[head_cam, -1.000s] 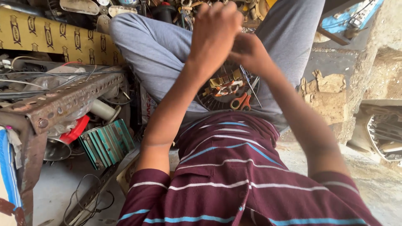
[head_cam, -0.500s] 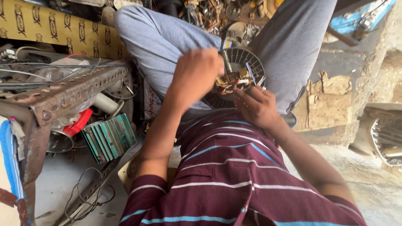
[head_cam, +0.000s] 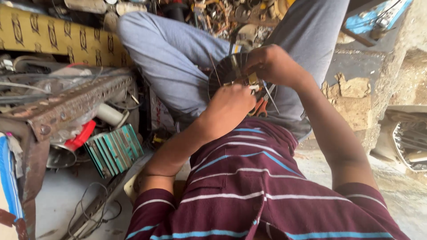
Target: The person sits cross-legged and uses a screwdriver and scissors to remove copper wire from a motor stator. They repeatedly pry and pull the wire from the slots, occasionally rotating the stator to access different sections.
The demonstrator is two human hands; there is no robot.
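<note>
A long yellow cardboard carton [head_cam: 58, 40] is seen along the upper left, behind the rusty metal rack [head_cam: 66, 104]; its side is printed with a repeated row of dark, upright emblems. At the far left edge, part of a blue and white package [head_cam: 9, 178] is cut off by the frame. A blue panel with white markings [head_cam: 378, 20] is glimpsed at the upper right corner, tilted; whether it is a label or a sign cannot be told.
</note>
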